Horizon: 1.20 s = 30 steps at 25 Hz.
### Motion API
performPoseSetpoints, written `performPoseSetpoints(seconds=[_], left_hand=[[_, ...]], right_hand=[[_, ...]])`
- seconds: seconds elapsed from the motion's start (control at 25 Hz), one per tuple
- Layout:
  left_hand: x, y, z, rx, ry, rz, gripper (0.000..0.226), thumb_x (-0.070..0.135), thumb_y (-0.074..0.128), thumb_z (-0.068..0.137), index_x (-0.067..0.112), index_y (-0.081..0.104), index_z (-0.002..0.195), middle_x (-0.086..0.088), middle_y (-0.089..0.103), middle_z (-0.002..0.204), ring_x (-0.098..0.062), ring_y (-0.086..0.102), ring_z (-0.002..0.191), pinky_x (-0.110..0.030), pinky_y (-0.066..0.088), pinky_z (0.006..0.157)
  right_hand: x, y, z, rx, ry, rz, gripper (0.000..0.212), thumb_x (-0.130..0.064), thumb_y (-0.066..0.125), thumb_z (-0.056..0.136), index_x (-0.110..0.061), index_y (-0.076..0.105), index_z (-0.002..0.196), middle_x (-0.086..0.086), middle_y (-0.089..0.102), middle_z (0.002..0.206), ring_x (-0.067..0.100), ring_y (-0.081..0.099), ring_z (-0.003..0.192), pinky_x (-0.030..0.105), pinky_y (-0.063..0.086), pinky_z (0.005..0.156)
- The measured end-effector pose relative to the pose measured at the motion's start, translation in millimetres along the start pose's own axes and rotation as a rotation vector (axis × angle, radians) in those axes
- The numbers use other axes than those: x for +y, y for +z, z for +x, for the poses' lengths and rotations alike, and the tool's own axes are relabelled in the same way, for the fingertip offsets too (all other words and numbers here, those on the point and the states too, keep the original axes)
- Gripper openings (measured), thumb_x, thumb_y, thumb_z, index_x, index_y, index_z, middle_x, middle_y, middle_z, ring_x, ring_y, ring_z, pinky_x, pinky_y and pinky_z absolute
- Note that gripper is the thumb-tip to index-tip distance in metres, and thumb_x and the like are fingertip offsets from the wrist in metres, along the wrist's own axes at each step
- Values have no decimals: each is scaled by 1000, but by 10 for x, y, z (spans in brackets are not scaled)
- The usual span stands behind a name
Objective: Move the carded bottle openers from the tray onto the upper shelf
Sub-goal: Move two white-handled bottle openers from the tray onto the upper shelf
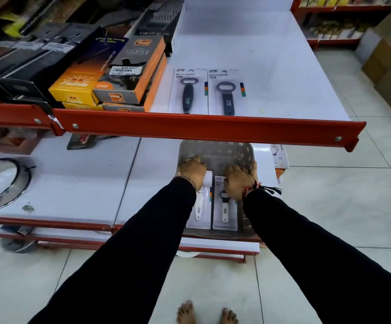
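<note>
Two carded bottle openers with dark handles lie side by side on the upper shelf (pixel 260 66): one on the left (pixel 188 92), one on the right (pixel 227 94). Below, a clear grey tray (pixel 215 150) rests on the lower shelf. Two carded openers with white handles lie in it, a left card (pixel 199 206) and a right card (pixel 224 209). My left hand (pixel 193 173) is closed on the top of the left card. The top of the right card is gripped by my right hand (pixel 239 181). Both cards' upper ends are hidden under my hands.
An orange rail (pixel 189 127) fronts the upper shelf, above the tray's far end. Boxed lighters (pixel 129 73) and dark boxes fill the shelf's left part. A round metal sieve (pixel 0 181) sits at the lower shelf's left. Cardboard boxes (pixel 388 66) stand on the floor at the right.
</note>
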State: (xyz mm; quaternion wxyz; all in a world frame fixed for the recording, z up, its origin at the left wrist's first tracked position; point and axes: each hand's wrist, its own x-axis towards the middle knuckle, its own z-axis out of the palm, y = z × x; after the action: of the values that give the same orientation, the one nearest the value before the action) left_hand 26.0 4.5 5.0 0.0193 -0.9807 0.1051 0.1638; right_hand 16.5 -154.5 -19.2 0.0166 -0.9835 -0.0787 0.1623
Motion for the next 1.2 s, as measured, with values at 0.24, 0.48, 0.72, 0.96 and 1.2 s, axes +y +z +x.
performPoseSetpoints(seconds=[0.24,0.48,0.72,0.96,1.2], left_hand=[[-89,-273,-231,67,-24,-179,30,14,51,96,14,69,121,-11,67,127,-32,61,117,-37,50,103],[-42,-615,-841,94,-8,-354,28,22,51,99,12,67,120,-11,68,125,-30,62,115,-36,50,98],[33,-1054,-1634,286,11,-464,24,24,54,98,13,69,115,-10,72,116,-26,66,107,-29,48,89],[31,-1875,-2133,447,129,-468,25,27,57,97,16,69,117,-1,73,112,-18,67,99,-27,50,86],[138,-2647,-2004,534,229,-406,29,22,54,99,9,67,121,-8,71,122,-25,61,118,-25,41,93]], right_hand=[[70,-289,-88,78,9,75,34,-30,48,89,-22,67,116,8,55,127,33,52,121,52,16,110],[21,-743,-728,167,-120,150,31,-25,42,96,-20,64,117,7,74,104,29,63,109,44,24,98],[-40,-1130,-1547,444,-216,176,35,-16,40,97,-11,54,129,14,63,126,35,54,118,43,45,91],[176,-1801,-2052,660,-248,171,28,-15,40,98,-12,54,122,9,64,113,31,53,105,38,45,75],[483,-2597,-2053,748,-214,197,30,-18,35,99,-12,52,123,11,63,116,34,51,109,39,43,76]])
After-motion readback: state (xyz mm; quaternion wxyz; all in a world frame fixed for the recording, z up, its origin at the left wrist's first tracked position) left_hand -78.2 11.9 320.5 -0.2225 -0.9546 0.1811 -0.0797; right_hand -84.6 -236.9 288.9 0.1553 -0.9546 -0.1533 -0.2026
